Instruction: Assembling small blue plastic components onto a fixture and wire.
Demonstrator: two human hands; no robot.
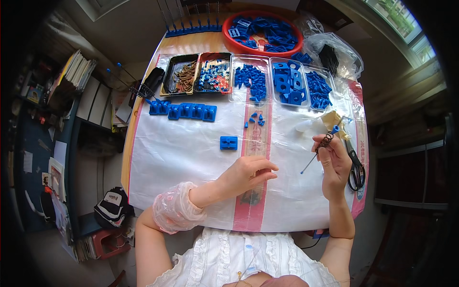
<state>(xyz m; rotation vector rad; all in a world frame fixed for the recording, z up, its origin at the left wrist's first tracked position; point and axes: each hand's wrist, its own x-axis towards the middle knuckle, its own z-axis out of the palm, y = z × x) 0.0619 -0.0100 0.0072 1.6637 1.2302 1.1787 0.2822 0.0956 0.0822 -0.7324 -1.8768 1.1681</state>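
Fingers of right hand point(334, 165) pinch thin blue-tipped metal pin point(319, 154) with black spring threaded on; left hand point(248, 174) rests loosely curled, empty. Looks mid-assembly; next likely needs small blue rectangular plastic block point(228, 142) beyond.

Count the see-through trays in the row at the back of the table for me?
5: dark screws tray, mixed bits tray, then three blue-parts trays, left to right. More may hide under the bags.

left hand point(248, 173): fingertips curl down on the table's near middle; anything beneath them is hidden.
black parts in right hand point(326, 141): too small to identify.
scissors point(355, 170): handles overhang the table's right edge.
clear bag point(334, 55): dark contents unclear.
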